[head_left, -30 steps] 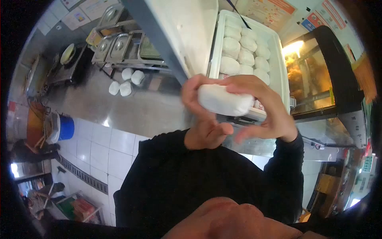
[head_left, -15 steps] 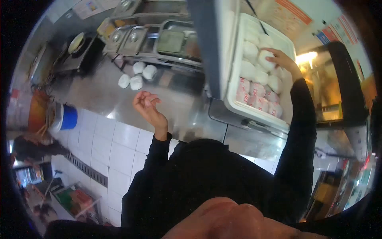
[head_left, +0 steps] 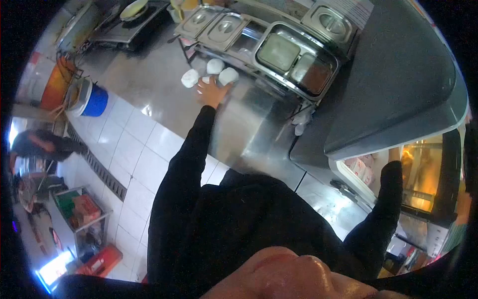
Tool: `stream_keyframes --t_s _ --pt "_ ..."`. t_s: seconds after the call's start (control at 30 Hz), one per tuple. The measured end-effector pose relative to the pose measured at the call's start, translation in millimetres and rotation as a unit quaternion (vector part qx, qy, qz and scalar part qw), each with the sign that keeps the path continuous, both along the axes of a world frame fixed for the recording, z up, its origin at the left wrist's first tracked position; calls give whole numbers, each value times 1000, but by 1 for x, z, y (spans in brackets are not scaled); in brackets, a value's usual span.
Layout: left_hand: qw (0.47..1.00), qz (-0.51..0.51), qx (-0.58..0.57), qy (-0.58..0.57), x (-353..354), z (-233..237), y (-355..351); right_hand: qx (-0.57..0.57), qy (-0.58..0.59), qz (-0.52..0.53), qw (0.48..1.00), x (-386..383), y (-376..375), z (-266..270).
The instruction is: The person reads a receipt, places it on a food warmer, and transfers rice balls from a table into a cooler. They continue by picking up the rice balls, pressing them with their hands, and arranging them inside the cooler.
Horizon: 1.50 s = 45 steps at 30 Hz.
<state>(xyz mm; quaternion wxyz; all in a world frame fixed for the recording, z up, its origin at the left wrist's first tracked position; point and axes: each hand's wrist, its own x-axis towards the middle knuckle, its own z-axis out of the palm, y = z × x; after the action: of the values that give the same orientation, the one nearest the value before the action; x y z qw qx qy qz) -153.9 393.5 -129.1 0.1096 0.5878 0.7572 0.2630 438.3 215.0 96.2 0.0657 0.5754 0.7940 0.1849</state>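
Observation:
My left hand reaches over the steel counter, its fingers curved around a white round bundle that it mostly covers. Close around it lie more white bundles: one at the left, one behind and one at the right. My right hand is inside the insulated box, under its tilted grey lid. Only the wrist area shows; the fingers and anything in them are hidden. Bundles in red-printed wrapping show through the lid's opening.
Steel food pans and lidded pans stand along the back of the counter. A lit glass cabinet is right of the box. At the left are a blue bucket and another person.
My left hand has moved forward onto the white bundles. The lid has come down over much of the box, hiding my right hand, which was on a white bundle. The view has turned left.

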Motion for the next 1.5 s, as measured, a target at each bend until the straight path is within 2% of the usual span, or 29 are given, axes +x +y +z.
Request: stream_keyframes --t_s 0.03,0.1,0.13,0.2,0.23,0.27,0.3,0.33,0.37,0.43,0.47,0.5,0.57,0.63,0.7,0.77,0.8,0.83,0.87,0.9,0.97,1.03,1.1,1.17,1.3,1.33,1.37,1.43,1.5 --pt "1000 -9 3 -5 7 -1 10 -35 77 -148 985 -21 -10 19" --pt "992 58 -59 97 18 -16 33 -42 196 -452 869 -135 -30 97" --pt "990 67 -85 89 25 -19 39 -36 190 -459 867 -124 -39 91" --pt "995 57 -69 54 34 -31 43 151 260 -124 945 -75 -62 56" --pt "997 56 -52 27 37 -41 43 213 58 -96 971 -40 -95 41" --pt "996 53 -52 47 42 -49 43 265 -146 -60 951 -17 -130 33" --pt "996 52 -50 45 44 -43 40 173 79 -128 973 -66 -129 66" --pt "996 20 -45 74 45 -31 31 75 312 -214 923 -129 -133 97" --pt "994 -13 -41 104 48 -24 26 -9 427 -236 873 -171 -143 116" --pt "990 -25 -22 138 49 -30 29 -154 533 -145 819 -236 -145 143" --pt "989 -32 -10 146 49 -29 29 -219 505 -44 834 -238 -147 142" --pt "987 -40 3 154 48 -29 29 -216 507 -48 833 -242 -150 144" --pt "986 -52 12 160 46 -28 25 -343 519 -69 780 -249 -158 149" --pt "981 -131 -12 143 42 -28 15 -321 500 1 804 -242 -159 135" --pt "977 -159 -21 138 43 -25 -16 -406 562 69 717 -247 -155 114" --pt "964 -212 -6 160 51 -23 -58 -517 592 24 618 -275 -139 67" --pt "963 -233 -9 137 55 -22 -81 -494 571 37 655 -298 -123 45" --pt "959 -257 -11 115 60 -24 -104 -455 655 -12 603 -317 -113 -13" --pt "951 -285 -2 119 66 -23 -127 -346 638 -42 687 -337 -99 -70" --pt "942 -313 6 122 70 -23 -149 -197 512 5 836 -352 -85 -107" --pt "927 -361 19 103 76 -29 -189 -143 399 -63 903 -367 -66 -178" --pt "916 -393 -13 78 80 -21 -211 -192 408 -24 892 -354 -61 -237" --pt "893 -449 40 15 73 -24 -216 -237 414 12 879 -342 -64 -247" --pt "862 -508 6 -4 55 -26 -211 -268 406 72 871 -332 -77 -245" --pt "864 -498 41 -65 51 -31 -213 -256 340 -10 905 -331 -101 -249" --pt "886 -457 -22 -67 52 -30 -212 -264 337 -14 904 -328 -110 -253" --pt "904 -414 -85 -68 53 -29 -211 -261 340 -17 903 -326 -118 -237" --pt "900 -435 -43 -4 54 -24 -212 -366 461 3 808 -321 -136 -161" --pt "887 -438 -79 -121 56 -9 -216 -283 558 76 776 -308 -155 -75"
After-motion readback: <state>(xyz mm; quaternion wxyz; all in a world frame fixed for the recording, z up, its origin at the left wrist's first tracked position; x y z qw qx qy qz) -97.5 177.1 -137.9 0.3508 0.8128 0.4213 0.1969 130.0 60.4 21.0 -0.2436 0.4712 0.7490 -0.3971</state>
